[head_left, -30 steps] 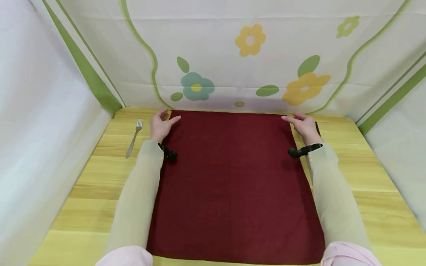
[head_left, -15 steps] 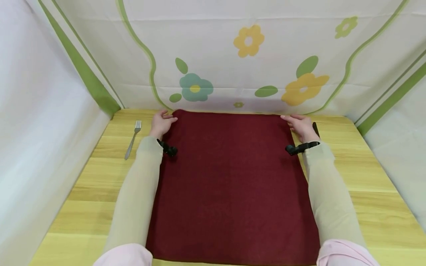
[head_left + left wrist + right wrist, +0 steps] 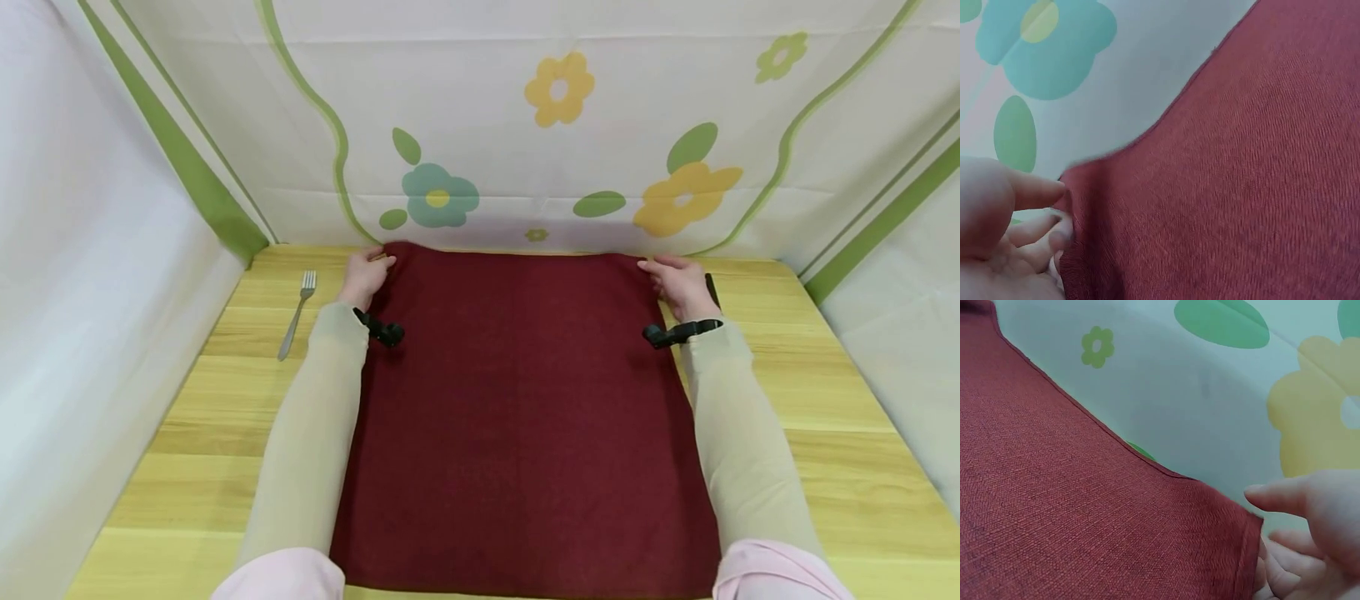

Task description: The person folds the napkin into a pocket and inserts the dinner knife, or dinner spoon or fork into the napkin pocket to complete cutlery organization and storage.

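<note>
Currently | red cloth (image 3: 517,417): spread on bench (image 3: 810,375) | left hand (image 3: 363,279): pinching its 11 o'clock corner, cloth toward 5 o'clock | right hand (image 3: 681,287): fingers curled round its 1 o'clock corner, cloth toward 7 o'clock | both hands equally near

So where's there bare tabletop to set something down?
Bare wood lies left, nearer than the fork, between left curtain and left sleeve; also right, between right sleeve and right curtain. The middle is crowded: red cloth covers it, with left hand and right hand at its far corners.
</note>
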A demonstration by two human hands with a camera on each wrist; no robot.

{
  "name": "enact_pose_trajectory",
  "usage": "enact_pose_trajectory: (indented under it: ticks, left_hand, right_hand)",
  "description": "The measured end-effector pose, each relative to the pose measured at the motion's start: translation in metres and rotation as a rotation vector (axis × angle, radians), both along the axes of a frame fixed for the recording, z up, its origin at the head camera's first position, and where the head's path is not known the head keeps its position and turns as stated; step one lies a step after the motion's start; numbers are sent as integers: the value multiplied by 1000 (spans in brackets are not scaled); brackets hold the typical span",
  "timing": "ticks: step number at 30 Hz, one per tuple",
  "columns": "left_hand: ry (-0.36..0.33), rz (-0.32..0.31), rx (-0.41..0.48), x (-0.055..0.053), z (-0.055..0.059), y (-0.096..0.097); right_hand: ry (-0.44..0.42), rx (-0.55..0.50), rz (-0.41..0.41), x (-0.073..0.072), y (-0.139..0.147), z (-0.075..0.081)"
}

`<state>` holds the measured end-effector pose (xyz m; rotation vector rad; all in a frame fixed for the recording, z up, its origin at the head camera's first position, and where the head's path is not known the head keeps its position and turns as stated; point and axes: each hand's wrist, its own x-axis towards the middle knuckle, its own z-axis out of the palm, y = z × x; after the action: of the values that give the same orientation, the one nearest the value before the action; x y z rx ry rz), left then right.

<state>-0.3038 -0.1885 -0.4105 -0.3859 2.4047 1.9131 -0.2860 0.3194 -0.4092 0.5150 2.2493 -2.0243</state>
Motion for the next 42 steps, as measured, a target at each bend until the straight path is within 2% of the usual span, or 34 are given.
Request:
enact_pose_trajectory:
  ticks: [4,10,15,18,21,24,27,30,36,42]
  left_hand:
    - [18,8,-59,0,-2,1]
    - [81,43,-85,2,2,-1]
    - [136,26,-84,7,9,-10]
    - [148,0,-24,10,14,-17]
    - [139,-21,29,14,19,-21]
    - [134,-43,66,16,24,-25]
    - [149,-55,69,16,29,-28]
    - [174,-59,53,16,35,-28]
    - [243,-36,64,13,43,-21]
    - [353,8,81,10,52,-14]
  right_hand:
    - [-10,-10,38,2,1,0]
    - [-32,-64,70,6,5,4]
    - [-19,28,104,8,14,12]
    - [4,60,105,11,20,18]
    - [10,-22,108,16,25,27]
    - [6,-152,106,20,28,35]
    - [15,-251,91,21,31,40]
    - [46,-300,61,20,30,43]
    - [174,-362,0,16,25,49]
    - [344,-499,-52,13,19,61]
